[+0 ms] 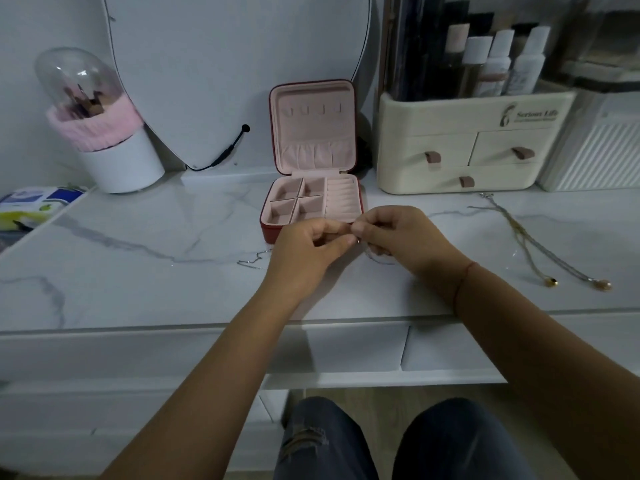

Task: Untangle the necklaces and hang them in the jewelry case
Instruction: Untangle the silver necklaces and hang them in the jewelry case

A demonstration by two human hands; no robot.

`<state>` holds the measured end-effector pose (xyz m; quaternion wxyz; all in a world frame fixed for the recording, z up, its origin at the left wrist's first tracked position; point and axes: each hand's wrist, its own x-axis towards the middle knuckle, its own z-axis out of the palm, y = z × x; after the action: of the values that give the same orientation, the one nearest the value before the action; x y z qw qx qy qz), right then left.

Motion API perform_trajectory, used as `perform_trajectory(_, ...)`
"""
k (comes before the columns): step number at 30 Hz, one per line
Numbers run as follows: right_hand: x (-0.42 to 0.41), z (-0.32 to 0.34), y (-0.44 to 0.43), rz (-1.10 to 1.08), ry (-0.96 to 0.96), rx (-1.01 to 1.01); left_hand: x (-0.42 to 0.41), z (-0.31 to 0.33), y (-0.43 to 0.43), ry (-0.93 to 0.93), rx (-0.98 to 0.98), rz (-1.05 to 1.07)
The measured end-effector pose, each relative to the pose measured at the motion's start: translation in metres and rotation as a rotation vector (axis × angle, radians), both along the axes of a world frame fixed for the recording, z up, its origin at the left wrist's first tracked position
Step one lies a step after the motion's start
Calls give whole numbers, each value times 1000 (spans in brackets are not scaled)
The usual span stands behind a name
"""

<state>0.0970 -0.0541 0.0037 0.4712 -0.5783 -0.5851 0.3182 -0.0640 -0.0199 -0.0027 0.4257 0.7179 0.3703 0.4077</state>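
Note:
A red jewelry case (313,161) with pink lining stands open at the middle back of the marble tabletop, its lid upright with a row of small hooks. Just in front of it my left hand (310,249) and my right hand (398,237) meet, fingertips pinching a thin silver necklace (251,263) whose chain trails on the table to the left. Its part between the fingers is mostly hidden. Two gold necklaces (540,247) with round pendants lie stretched out on the table to the right.
A cream drawer organizer (460,157) with bottles stands at the back right. A white brush holder (114,150) with a clear dome stands at the back left, a heart-shaped mirror (235,64) behind the case. A tissue pack (31,206) lies far left.

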Motion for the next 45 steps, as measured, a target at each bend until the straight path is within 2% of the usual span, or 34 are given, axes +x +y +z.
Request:
perform_trajectory(9,29,18,3,-71,-107,56,48,20,8,-129,5,20)
perform_trajectory(17,49,8,4,-38,169,111,82,18,7,-131,-22,-37)
perform_trajectory(23,56,4,2,-12,264,181,80,14,11,-309,-169,-161)
perform_trajectory(30,53,6,-7,-90,204,324,76,10,12,-339,-197,-152)
perform_trajectory(37,50,3,-7,-215,-4,304,74,6,13,-240,-50,-120)
perform_trajectory(45,48,2,-7,-245,-138,246,75,3,9,-81,124,-78)
